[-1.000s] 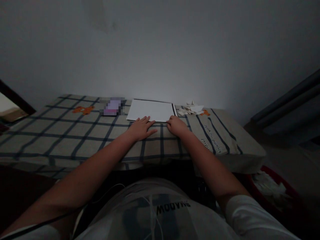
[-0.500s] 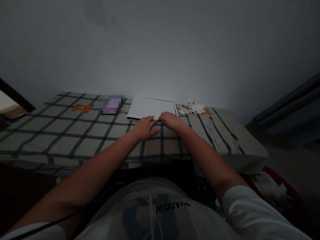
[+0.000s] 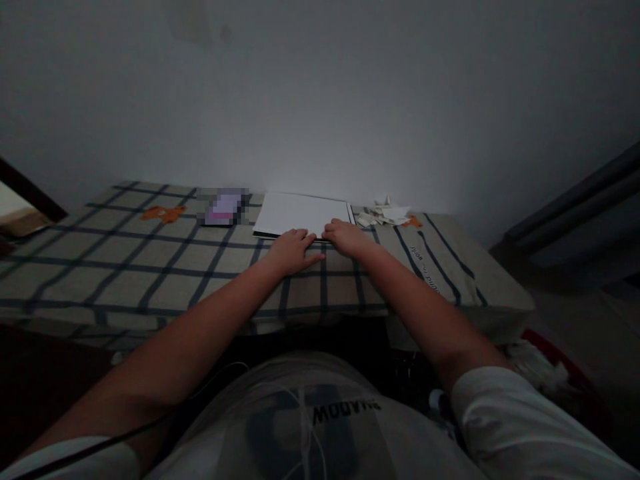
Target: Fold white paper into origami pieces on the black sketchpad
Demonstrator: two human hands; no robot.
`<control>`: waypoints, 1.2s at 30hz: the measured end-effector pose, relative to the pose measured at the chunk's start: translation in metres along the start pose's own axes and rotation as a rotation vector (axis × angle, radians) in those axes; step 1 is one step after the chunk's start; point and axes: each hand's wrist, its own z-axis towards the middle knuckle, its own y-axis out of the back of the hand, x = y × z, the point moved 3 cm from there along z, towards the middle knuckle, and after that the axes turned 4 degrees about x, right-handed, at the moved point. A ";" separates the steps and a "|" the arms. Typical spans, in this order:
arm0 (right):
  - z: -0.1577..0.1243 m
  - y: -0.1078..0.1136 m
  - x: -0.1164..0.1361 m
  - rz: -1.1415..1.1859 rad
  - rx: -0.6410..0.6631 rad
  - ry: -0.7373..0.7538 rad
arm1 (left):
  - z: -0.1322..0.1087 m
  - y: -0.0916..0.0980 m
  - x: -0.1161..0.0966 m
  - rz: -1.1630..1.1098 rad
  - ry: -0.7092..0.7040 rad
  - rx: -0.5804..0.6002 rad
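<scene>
A sheet of white paper [image 3: 295,208] lies on a thin flat board or book, whose dark edge shows along the near left and right sides. My left hand [image 3: 293,251] rests at its near edge, fingers stretched out over the border and thumb apart, pointing right over the cloth. Close beside it, my right hand [image 3: 345,237] has its fingers bent and pressed together at the near right edge of the paper. The fingertips partly hide that edge. To the right of the sheet lies a small heap of torn or folded paper scraps [image 3: 385,213].
A checked tablecloth [image 3: 165,267] covers the table, which stands against a pale wall [image 3: 320,100]. A purple phone-like object [image 3: 225,207], partly pixelated, lies to the left. On the floor at right is a red bin [image 3: 537,340] with crumpled white material inside.
My right hand has shifted slightly right along the paper's near edge, opening a small gap from the left fingers. My left hand stays nearly in place.
</scene>
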 end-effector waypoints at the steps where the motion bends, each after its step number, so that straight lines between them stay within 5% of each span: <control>1: -0.002 0.000 -0.001 0.002 0.001 -0.003 | 0.000 -0.001 0.000 0.002 -0.001 -0.005; 36: -0.063 -0.019 -0.047 -0.058 -0.036 -0.087 | -0.002 -0.003 0.000 0.039 -0.010 -0.026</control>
